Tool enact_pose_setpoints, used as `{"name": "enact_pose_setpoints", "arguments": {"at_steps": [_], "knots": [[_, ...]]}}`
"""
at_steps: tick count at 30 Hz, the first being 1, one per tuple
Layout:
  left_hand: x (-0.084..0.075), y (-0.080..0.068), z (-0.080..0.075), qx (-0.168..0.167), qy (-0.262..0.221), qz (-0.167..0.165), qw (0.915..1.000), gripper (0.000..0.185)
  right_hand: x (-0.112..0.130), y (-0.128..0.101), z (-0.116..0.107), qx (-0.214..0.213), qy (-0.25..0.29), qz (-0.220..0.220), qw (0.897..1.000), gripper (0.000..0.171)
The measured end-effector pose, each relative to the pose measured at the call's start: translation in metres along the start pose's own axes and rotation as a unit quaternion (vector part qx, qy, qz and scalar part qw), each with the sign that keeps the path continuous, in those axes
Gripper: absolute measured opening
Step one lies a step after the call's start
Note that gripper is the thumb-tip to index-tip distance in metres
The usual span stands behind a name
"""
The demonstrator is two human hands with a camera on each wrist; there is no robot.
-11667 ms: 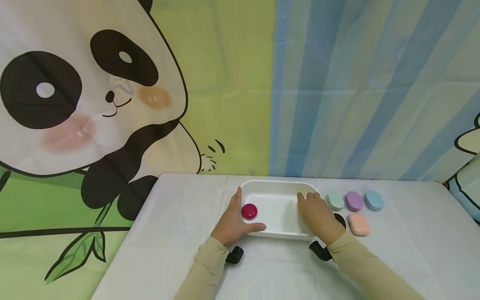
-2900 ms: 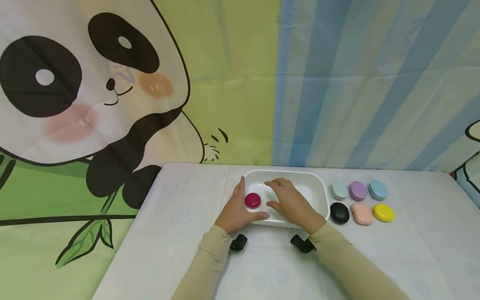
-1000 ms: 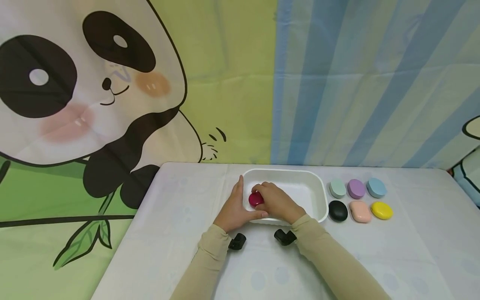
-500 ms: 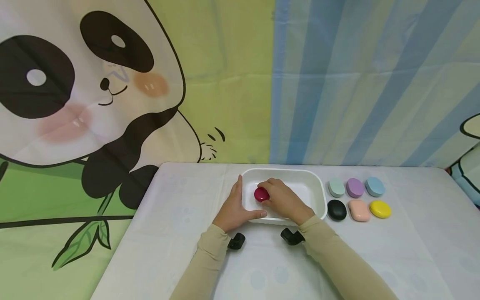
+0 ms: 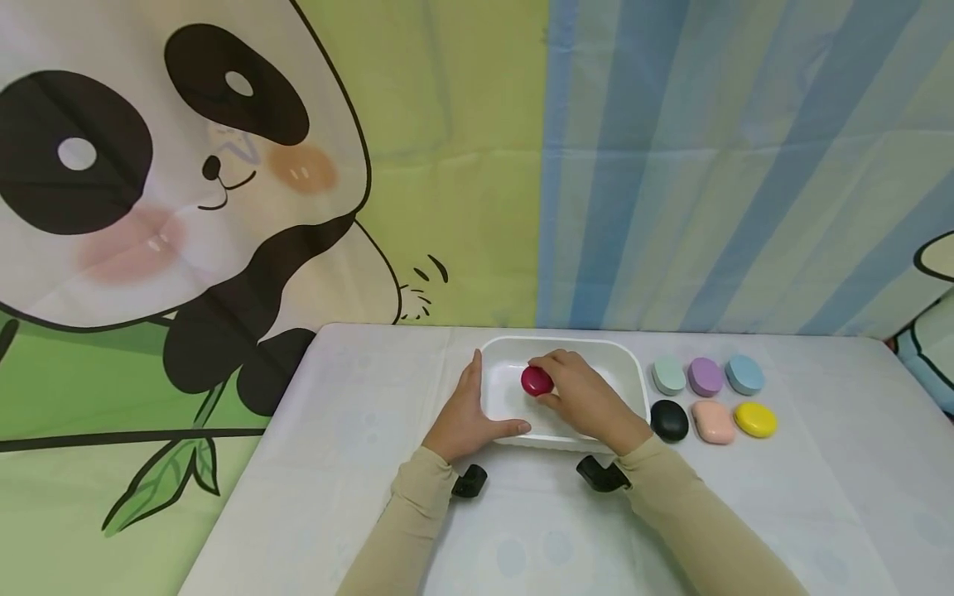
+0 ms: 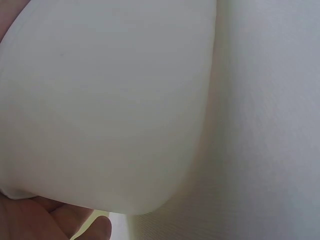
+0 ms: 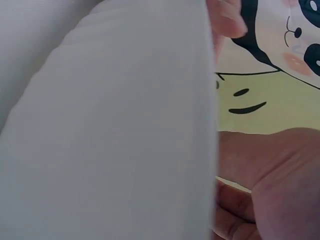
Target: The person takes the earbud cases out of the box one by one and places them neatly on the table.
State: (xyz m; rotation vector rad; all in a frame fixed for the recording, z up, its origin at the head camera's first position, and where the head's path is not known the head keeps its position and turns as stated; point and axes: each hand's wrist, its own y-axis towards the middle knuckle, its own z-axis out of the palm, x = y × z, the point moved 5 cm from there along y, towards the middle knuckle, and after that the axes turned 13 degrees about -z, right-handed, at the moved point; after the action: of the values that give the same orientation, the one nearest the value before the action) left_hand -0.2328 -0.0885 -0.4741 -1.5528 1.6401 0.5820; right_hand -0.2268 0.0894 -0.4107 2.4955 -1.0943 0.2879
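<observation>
A white rectangular tray [image 5: 589,414] stands on the table, its outer wall filling much of both wrist views. My left hand [image 5: 465,418] grips its near left corner, thumb along the front rim and fingers up the left side. Inside the tray, thumb and fingers of my right hand [image 5: 581,397] pinch a glossy red round piece [image 5: 536,381], left of the tray's middle. In the right wrist view the tray wall [image 7: 115,125] hides the red piece, and part of the right hand [image 7: 285,185] shows beyond it.
Right of the tray lie two short rows. Pale green [image 5: 668,376], purple [image 5: 705,377] and light blue [image 5: 744,375] pieces form the back row; black [image 5: 669,420], peach [image 5: 714,422] and yellow [image 5: 756,420] pieces the front. A panda-print curtain [image 5: 447,165] hangs behind the table.
The yellow piece, earlier under my right hand in the tray, now lies in the front row. My right hand has taken hold of the red piece and moved it rightward; the left hand stays.
</observation>
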Motion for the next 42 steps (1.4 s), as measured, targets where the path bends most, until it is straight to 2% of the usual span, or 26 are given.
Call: {"name": "enact_pose_setpoints", "arguments": {"at_steps": [10, 34, 42], "knots": [[0.000, -0.001, 0.001, 0.000, -0.012, -0.001, 0.9999, 0.136, 0.002, -0.014, -0.018, -0.030, -0.014, -0.023, 0.999, 0.050], [0.002, -0.002, 0.000, -0.003, -0.004, -0.002, 1.0000, 0.140, -0.005, -0.067, -0.048, -0.025, -0.050, 0.001, 0.998, 0.055], [0.003, -0.001, 0.000, 0.000, 0.000, 0.001, 1.0000, 0.141, -0.004, -0.084, -0.058, -0.033, -0.064, -0.015, 0.997, 0.054]]}}
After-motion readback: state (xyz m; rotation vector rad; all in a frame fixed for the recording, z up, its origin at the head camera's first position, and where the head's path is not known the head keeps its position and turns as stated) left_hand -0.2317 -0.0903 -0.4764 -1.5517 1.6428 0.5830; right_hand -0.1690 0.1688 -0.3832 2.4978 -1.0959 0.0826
